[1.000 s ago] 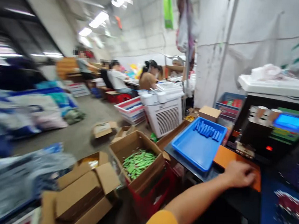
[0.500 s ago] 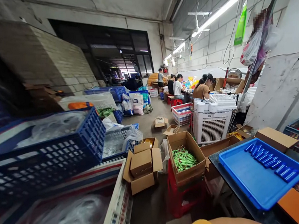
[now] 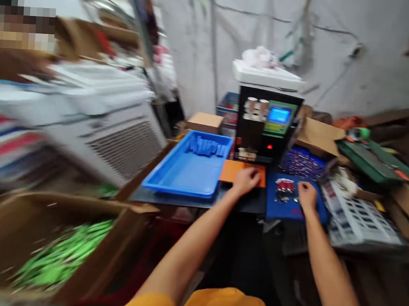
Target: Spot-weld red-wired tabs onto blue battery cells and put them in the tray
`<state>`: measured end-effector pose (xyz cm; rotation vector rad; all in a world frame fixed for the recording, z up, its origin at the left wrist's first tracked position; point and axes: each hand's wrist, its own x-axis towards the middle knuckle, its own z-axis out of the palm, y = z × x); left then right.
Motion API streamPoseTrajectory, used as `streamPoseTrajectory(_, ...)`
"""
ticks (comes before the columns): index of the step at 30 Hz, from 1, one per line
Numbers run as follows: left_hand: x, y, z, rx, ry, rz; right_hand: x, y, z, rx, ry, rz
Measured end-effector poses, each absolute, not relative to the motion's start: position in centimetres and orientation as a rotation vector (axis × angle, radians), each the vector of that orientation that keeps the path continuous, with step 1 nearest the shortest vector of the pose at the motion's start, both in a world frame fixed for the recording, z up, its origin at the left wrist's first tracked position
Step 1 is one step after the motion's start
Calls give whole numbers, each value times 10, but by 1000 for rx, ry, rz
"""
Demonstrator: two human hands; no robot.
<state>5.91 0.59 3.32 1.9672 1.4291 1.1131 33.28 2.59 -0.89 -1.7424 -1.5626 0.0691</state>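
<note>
My left hand [image 3: 247, 179] rests with curled fingers over an orange board [image 3: 231, 171] in front of a black machine [image 3: 258, 114] with a lit blue screen. Whatever those fingers hold, if anything, is hidden. On the blue mat [image 3: 277, 209] at the right, my right hand [image 3: 307, 195] is closed, its fingertips too blurred to show a held thing. Just left of it lies a small group of red pieces [image 3: 285, 185] with shiny metal ends. To the left of my left hand stands a blue tray [image 3: 182, 179] with a row of blue pieces [image 3: 206, 146] at its far end.
A cardboard box [image 3: 123, 240] of green pieces [image 3: 66, 255] stands low at the left, below a white air cooler [image 3: 122, 138]. Right of the mat are a grey compartment tray [image 3: 370, 218], a bin of small parts [image 3: 302, 162] and a green case [image 3: 370, 156]. A co-worker sits far left.
The view has swung right, from the workshop aisle to the bench with the machine. Both my hands are now in sight over the bench; earlier only part of one arm showed.
</note>
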Motion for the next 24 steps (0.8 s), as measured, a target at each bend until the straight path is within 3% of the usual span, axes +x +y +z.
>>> streamPoseTrajectory(7, 52, 24, 6, 1971, 1493, 1182, 371, 16, 0, -1975, -1525, 292)
streamPoseTrajectory(24, 55, 19, 16, 2017, 1565, 1165, 353, 58, -3, -2201, -1694, 315)
